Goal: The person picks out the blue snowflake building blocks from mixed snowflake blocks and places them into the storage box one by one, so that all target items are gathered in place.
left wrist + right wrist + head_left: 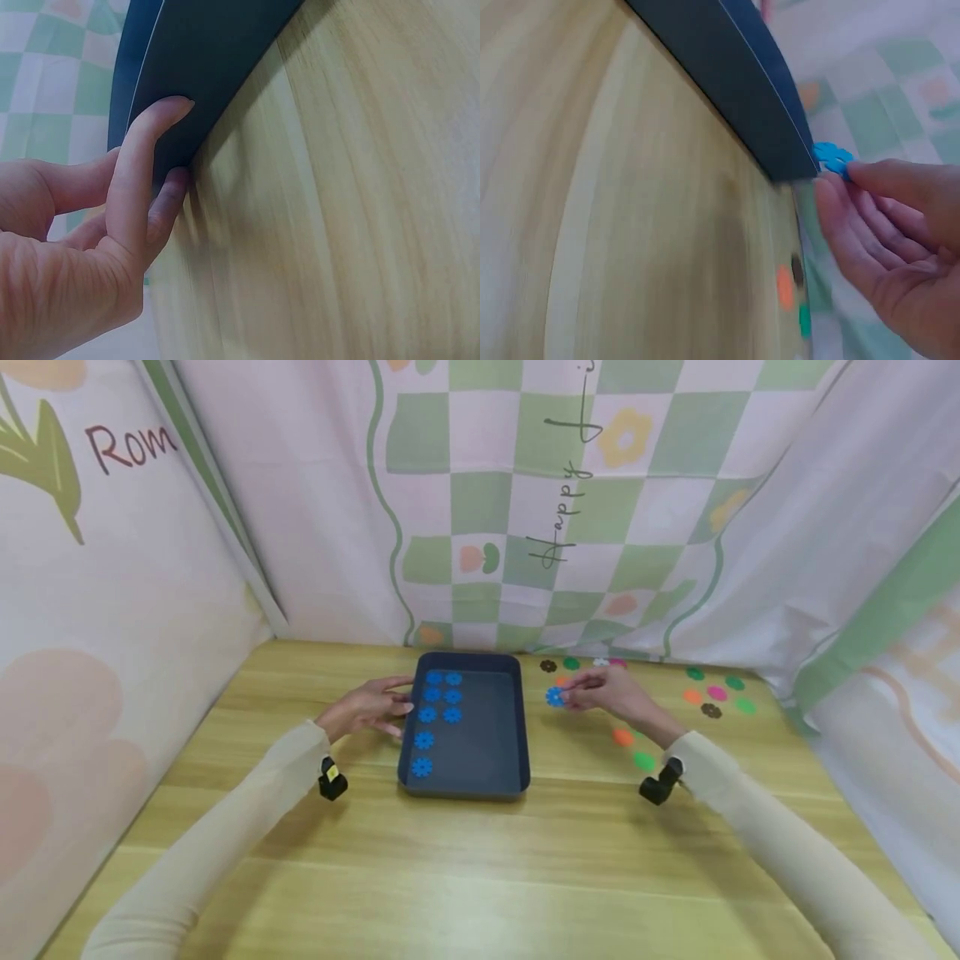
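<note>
A dark rectangular tray (483, 739) stands on the table, with several blue flower-shaped pieces (423, 740) laid in two columns along its left side. My left hand (365, 708) is at the tray's left side, its fingers loosely bent. In the left wrist view, fingertips (178, 105) touch the tray's outer wall (214, 60). To the right of the tray, my right hand (609, 695) pinches one blue flower-shaped piece (554, 697) between thumb and fingers, held above the table. From the right wrist, that piece (831, 156) overlaps the tray's corner.
Behind my right hand lie brown (548, 666) and green (572, 663) pieces. An orange piece (623, 737) and a light green piece (643, 761) lie under the right forearm. Farther right is a mixed group with a pink piece (717, 693). A patterned curtain (555, 510) hangs behind the table.
</note>
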A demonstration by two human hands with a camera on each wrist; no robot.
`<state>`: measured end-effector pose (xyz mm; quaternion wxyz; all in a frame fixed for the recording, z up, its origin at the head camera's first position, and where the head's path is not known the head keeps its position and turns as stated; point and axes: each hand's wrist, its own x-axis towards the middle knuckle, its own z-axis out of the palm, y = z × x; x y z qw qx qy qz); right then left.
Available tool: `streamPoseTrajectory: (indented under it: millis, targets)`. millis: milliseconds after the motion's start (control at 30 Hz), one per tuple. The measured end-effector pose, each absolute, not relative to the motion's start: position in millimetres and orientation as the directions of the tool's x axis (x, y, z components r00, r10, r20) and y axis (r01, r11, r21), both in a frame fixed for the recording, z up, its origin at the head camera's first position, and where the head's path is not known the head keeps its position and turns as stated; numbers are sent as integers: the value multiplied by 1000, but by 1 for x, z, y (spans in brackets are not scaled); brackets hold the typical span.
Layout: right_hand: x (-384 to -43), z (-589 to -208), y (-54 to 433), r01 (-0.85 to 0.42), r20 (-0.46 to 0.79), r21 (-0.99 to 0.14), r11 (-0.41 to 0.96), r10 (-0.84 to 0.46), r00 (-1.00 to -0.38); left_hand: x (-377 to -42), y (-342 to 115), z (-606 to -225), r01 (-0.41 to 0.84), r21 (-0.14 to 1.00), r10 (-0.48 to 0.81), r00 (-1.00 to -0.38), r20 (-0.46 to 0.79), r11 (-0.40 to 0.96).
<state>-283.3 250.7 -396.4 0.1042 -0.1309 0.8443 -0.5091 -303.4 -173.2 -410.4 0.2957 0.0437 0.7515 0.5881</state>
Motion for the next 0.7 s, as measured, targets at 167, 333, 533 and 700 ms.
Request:
streamPoseTrajectory:
  millis: [167,333,533,700]
  targets:
    - [-287,-396,211,-175,-4,-890,421,-392,-920,-304,-172,-410,-282,911,415,-821,-392,301]
    - [-286,-400,174,-190,-27,-896,401,-478,-878,-304,-170,-409,-284,910,413,-821,-393,303]
    - [-284,-408,137,-148,-109,-905,398,-553,-826,-304,-170,-408,-288,910,409,-823,-394,298]
    - [-288,-410,118,-77,-196,-902,424,-564,-802,-303,-171,-408,-291,906,400,-825,-400,306]
